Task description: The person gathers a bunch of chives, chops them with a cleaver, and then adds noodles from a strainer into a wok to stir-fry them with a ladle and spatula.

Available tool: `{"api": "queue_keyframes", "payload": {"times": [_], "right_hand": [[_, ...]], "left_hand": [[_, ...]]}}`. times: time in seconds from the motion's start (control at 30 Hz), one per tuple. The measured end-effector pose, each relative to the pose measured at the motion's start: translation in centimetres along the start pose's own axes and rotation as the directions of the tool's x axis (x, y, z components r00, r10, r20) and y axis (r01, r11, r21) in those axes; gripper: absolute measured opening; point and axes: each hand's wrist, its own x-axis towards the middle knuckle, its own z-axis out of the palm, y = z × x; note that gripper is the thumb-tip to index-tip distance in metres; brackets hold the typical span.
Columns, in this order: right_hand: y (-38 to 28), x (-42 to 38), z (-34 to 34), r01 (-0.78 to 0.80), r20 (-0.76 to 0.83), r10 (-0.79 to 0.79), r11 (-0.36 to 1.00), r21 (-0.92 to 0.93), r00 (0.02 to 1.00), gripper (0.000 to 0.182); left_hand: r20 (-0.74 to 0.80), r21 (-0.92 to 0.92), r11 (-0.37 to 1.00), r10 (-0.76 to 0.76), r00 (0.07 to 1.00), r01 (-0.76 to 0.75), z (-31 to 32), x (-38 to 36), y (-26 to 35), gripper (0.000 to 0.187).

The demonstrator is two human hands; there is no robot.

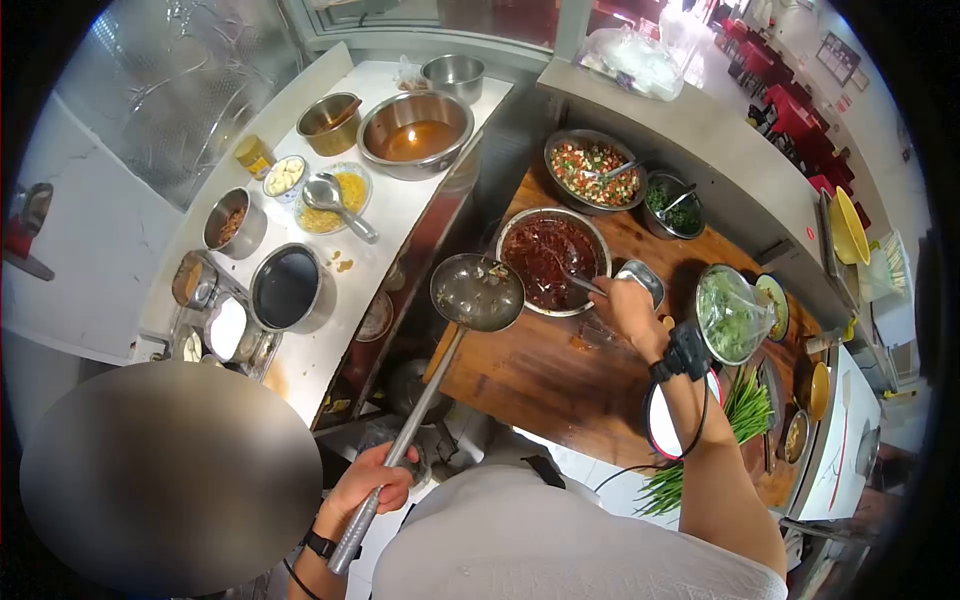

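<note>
My left hand [372,487] is closed round the grey handle of a large long-handled ladle [478,293]. Bits of food cling inside the ladle's bowl, which hangs by the left edge of the wooden table [540,370]. In my right hand [627,312] is the handle of a metal spoon [578,280], its head down in dark red chili sauce. That sauce fills a steel bowl [503,240] standing just right of the ladle. Beside my right fingers sits a small metal container [642,280], partly covered by the hand.
Behind the sauce stand a bowl of chopped vegetables [597,172] and a bowl of chopped greens [675,208]. A plastic-covered bowl [735,313] and green stalks [745,405] lie right. The white counter [375,215] holds several pots and bowls. A blurred patch hides the lower left.
</note>
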Motion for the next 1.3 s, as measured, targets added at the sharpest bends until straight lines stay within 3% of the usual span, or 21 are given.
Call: {"api": "queue_keyframes", "payload": {"times": [0.03,0.1,0.33,0.53,0.67,0.77,0.83,0.9,0.97,1.0,1.07,1.17,1.2,1.27,1.3], "right_hand": [[0.0,-0.5,-0.2,0.007,-0.008,-0.007,1.000,0.001,1.000,0.021],[-0.3,-1.4,-0.6,0.090,-0.179,-0.092,0.996,-0.020,0.980,0.019],[-0.2,-2.1,2.3,0.084,-0.121,-0.098,0.990,-0.115,0.988,0.029],[0.1,-3.1,1.4,-0.019,-0.158,0.009,0.998,-0.061,0.987,0.030],[-0.3,-3.4,1.9,-0.007,-0.108,0.002,0.999,-0.045,0.994,0.030],[-0.4,-3.2,1.6,-0.106,-0.222,0.116,0.993,0.053,0.968,0.029],[-1.6,-3.2,0.8,-0.225,-0.068,0.244,0.950,0.214,0.967,0.030],[-1.3,-2.6,2.8,-0.244,-0.002,0.253,0.933,0.264,0.967,0.031],[-0.3,-2.5,4.6,-0.106,-0.082,0.164,0.872,0.478,0.983,0.029],[0.4,-2.3,5.6,-0.109,-0.079,0.166,0.871,0.480,0.983,0.029],[1.3,-2.2,6.8,-0.151,0.039,0.177,0.683,0.714,0.984,0.027],[1.4,-2.7,6.5,-0.210,0.115,0.196,0.590,0.780,0.974,0.025],[1.1,-3.0,5.8,-0.212,0.115,0.198,0.590,0.779,0.974,0.025],[0.3,-3.8,4.1,-0.111,-0.096,0.179,0.869,0.482,0.979,0.023],[-0.1,-4.2,3.3,-0.116,-0.094,0.183,0.869,0.480,0.979,0.023]], "left_hand": [[-0.001,0.004,1.000,0.010,1.000,-0.010,0.1,0.0,0.0,0.025],[-0.035,0.083,0.997,-0.005,0.999,0.008,0.4,-0.1,0.0,0.024],[0.001,0.043,0.999,0.031,1.000,-0.032,0.5,-0.8,0.2,0.023],[0.037,-0.034,0.998,0.061,0.997,-0.060,-0.8,-1.0,-0.1,0.025],[0.059,-0.063,0.995,0.080,0.995,-0.077,-1.0,-0.9,0.0,0.025],[0.064,-0.053,0.995,0.090,0.994,-0.086,-0.8,-0.8,0.1,0.024],[0.060,-0.063,0.995,0.087,0.994,-0.083,-1.0,-0.7,0.2,0.023],[0.052,-0.048,0.996,0.084,0.995,-0.081,-0.7,-0.7,0.5,0.023],[0.046,-0.037,0.996,0.080,0.996,-0.078,-0.5,-0.7,0.6,0.024],[0.059,-0.061,0.995,0.077,0.995,-0.073,-0.6,-0.7,0.6,0.024],[0.070,-0.080,0.995,0.070,0.995,-0.065,-0.6,-0.8,0.8,0.024],[0.068,-0.071,0.995,0.071,0.995,-0.066,-0.5,-0.8,1.0,0.024],[0.064,-0.058,0.996,0.073,0.995,-0.069,-0.4,-0.7,1.2,0.024],[0.064,-0.045,0.997,0.069,0.996,-0.066,-0.5,-0.4,1.3,0.024],[0.082,-0.054,0.996,0.076,0.994,-0.072,-0.6,-0.2,1.3,0.024]]}}
